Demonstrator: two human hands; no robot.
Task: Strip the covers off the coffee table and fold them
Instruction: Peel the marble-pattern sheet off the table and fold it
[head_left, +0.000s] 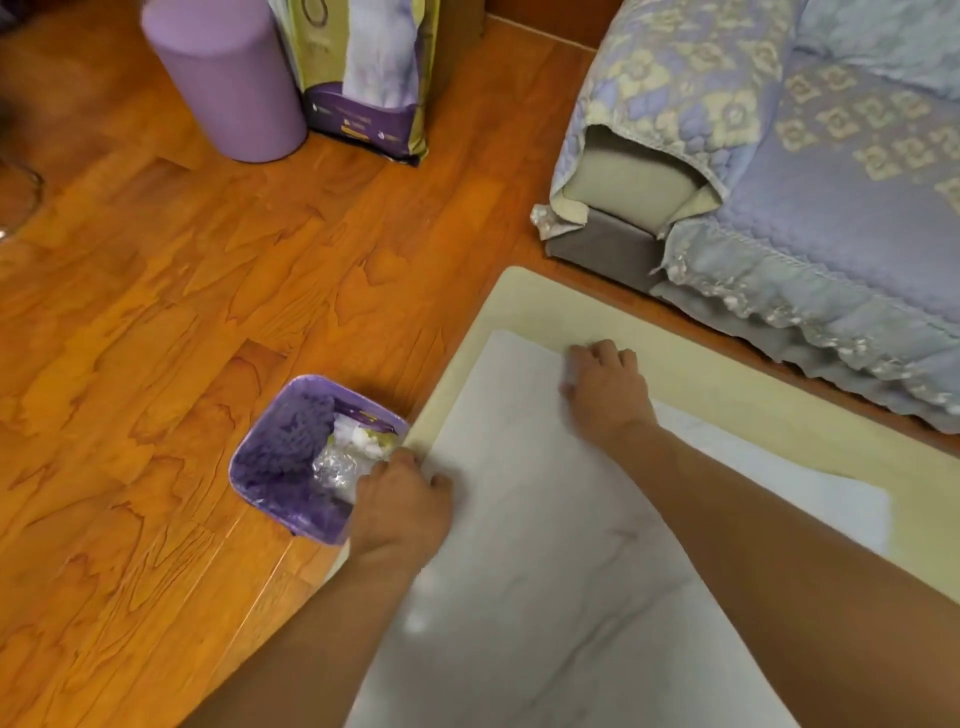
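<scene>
Here the cover (545, 519) is gripped on the table (524, 296): its left edge by the left hand (402, 501), its far edge by the right hand (605, 387).

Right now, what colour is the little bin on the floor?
Purple bin, with a purple liner; the head view shows it.

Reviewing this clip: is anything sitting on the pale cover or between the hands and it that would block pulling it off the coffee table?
Nothing visible does. Both hands are already on the white cover: the left hand at its left edge, the right hand near its far edge. Nothing rests on the visible cover. The purple bin stands on the floor beside the table, off the cover.
</scene>
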